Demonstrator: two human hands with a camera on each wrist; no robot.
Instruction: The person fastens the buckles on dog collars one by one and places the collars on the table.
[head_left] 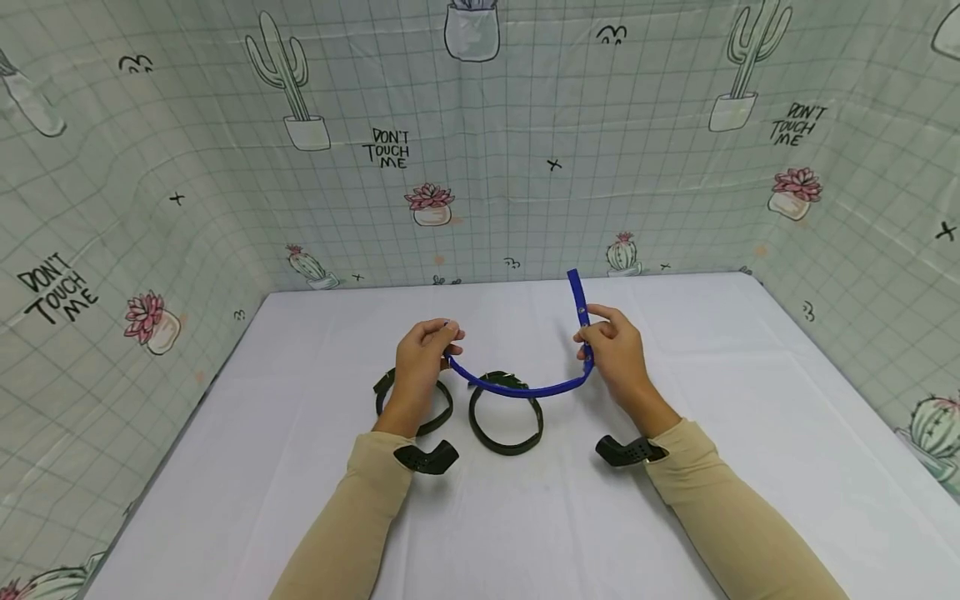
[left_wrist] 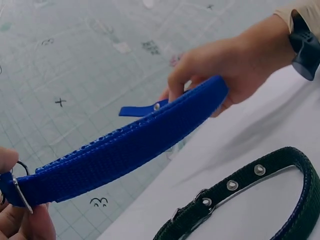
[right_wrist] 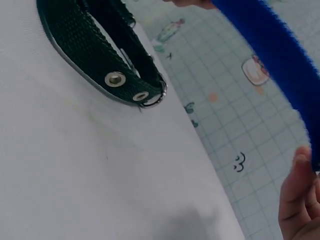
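A blue pet collar (head_left: 517, 391) hangs in a sagging curve between both hands, above the white table. My left hand (head_left: 424, 354) pinches its buckle end, where a metal ring and buckle (left_wrist: 22, 192) show in the left wrist view. With thumb and fingers my right hand (head_left: 615, 346) grips the eyelet end, whose free tip points up and away. Two dark green collars lie on the table, each fastened in a loop. One green collar (head_left: 506, 451) sits below the blue strap; the other green collar (head_left: 442, 421) is partly hidden behind my left hand and wrist.
White cloth covers the table (head_left: 540, 533). A patterned grid curtain (head_left: 510, 108) with cactus drawings hangs behind and along both sides. Dark wrist-worn devices sit at the left cuff (head_left: 427, 457) and the right cuff (head_left: 632, 451).
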